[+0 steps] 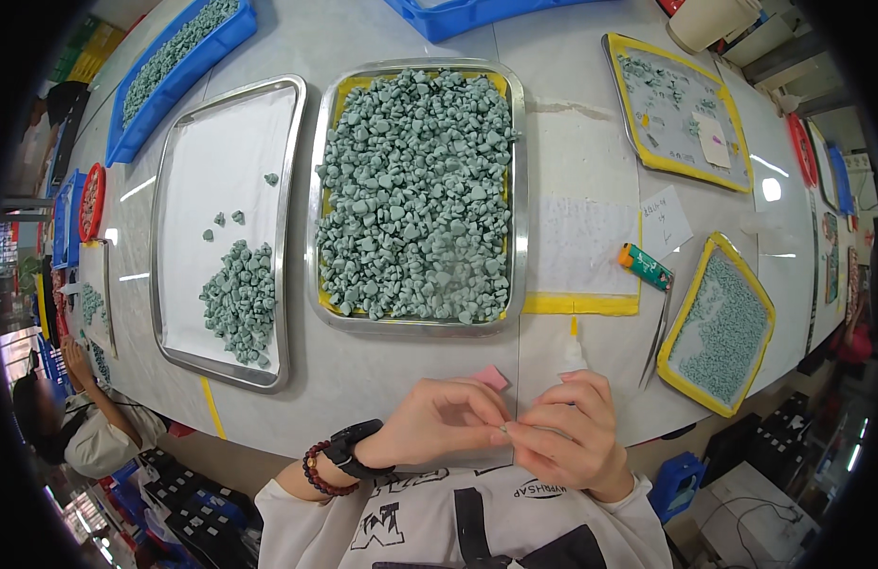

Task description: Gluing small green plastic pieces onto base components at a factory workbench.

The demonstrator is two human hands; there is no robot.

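Observation:
My left hand (441, 417) and my right hand (570, 431) meet at the table's near edge, thumbs and fingertips pinched together. Between the fingertips is a speck of something greyish, too small to name. A black watch (356, 446) and a beaded bracelet (318, 469) circle my left wrist. Just beyond my right hand is a white bottle with a thin yellow nozzle (575, 356). A pink scrap (491, 377) lies by my left fingers. Farther off, a metal tray (518, 190) is heaped with small grey-green pieces (411, 199).
At left, a paper-lined metal tray (202, 171) holds a smaller pile. Yellow-edged trays (668, 356) (638, 152) lie at right, near tweezers (658, 332), a lighter (648, 266) and a paper note (665, 220). Blue bins (126, 142) stand at the back. Another person (107, 427) sits far left.

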